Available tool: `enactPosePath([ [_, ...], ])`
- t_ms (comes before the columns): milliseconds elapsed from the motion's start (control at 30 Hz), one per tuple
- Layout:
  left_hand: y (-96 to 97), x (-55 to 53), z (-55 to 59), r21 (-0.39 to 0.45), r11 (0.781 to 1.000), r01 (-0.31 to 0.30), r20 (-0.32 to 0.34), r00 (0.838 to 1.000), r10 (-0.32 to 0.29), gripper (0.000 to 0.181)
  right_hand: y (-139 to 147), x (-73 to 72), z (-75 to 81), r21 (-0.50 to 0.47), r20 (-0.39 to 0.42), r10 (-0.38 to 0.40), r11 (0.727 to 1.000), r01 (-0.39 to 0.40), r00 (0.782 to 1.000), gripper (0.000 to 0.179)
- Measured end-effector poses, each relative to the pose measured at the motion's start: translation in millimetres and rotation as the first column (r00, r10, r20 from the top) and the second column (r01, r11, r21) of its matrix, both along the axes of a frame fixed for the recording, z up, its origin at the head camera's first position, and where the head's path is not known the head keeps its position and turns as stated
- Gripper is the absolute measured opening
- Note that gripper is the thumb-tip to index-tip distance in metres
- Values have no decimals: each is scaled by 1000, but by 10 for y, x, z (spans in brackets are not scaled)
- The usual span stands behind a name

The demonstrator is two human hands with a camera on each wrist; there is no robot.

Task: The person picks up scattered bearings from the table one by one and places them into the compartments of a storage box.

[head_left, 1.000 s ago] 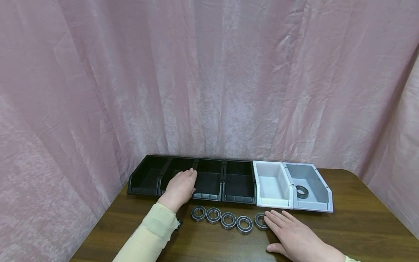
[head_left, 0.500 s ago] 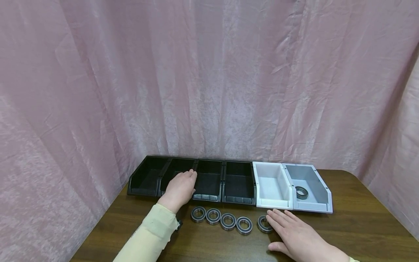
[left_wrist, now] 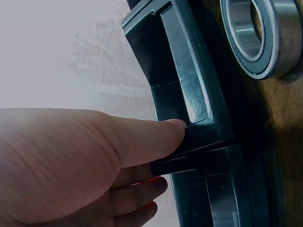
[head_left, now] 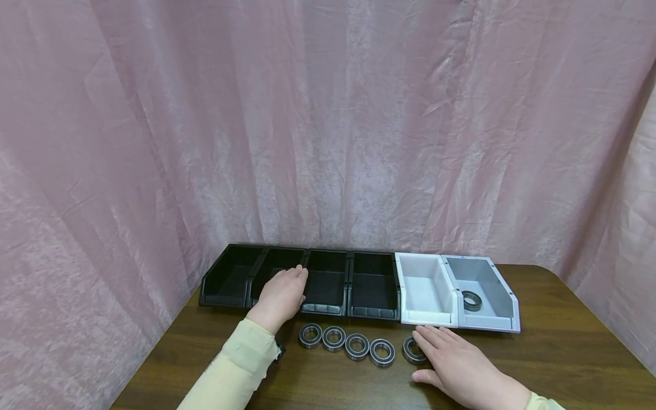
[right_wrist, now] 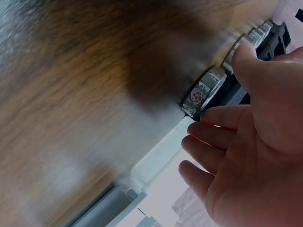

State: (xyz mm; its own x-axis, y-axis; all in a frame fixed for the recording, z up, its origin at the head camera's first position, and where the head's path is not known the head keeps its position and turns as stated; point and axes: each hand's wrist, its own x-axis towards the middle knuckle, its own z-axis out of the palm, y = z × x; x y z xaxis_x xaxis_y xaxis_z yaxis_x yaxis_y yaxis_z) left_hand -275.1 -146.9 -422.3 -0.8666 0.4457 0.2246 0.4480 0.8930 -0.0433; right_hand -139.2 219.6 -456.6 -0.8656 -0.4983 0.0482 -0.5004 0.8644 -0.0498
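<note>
My left hand (head_left: 281, 293) rests over the divider between two black bins (head_left: 327, 280), fingers extended. In the left wrist view its thumb (left_wrist: 156, 139) lies at a bin's front corner. My right hand (head_left: 458, 364) lies low over the table, fingers straight and nothing in its grasp. Its fingertips overlap the right side of a steel ball bearing (head_left: 411, 351) in the head view; the right wrist view shows that bearing (right_wrist: 203, 93) just beyond the fingertips. Several more bearings (head_left: 357, 347) lie flat in a row to the left. A dark bearing (head_left: 472, 300) sits inside the grey bin (head_left: 494, 326).
A white bin (head_left: 427, 318) stands between the black bins and the grey one, all side by side along the back of the wooden table (head_left: 564, 341). A pink curtain (head_left: 328, 125) hangs close behind them.
The bearing by my right hand has shifted slightly right and toward me. My right hand has moved only a little, last to the left. The left hand has stayed put.
</note>
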Motion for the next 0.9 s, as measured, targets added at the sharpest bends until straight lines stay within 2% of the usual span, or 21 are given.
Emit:
enactPosePath([
  [300,-4,-18,-12,-7,1000,4,-7,1000,-4,61,-15,-23,-61,7,-76,16,1000,-16,997,76],
  [400,-6,-19,-14,-8,1000,6,-9,1000,-7,61,-24,-15,-47,12,-77,19,1000,-18,997,75],
  [633,-14,-22,-4,-9,1000,8,-8,1000,-8,61,-46,-30,-17,17,-15,14,1000,-14,1000,78],
  [900,-8,-7,3,9,1000,8,17,1000,-8,60,-71,-41,-51,30,-78,41,999,-39,996,71],
])
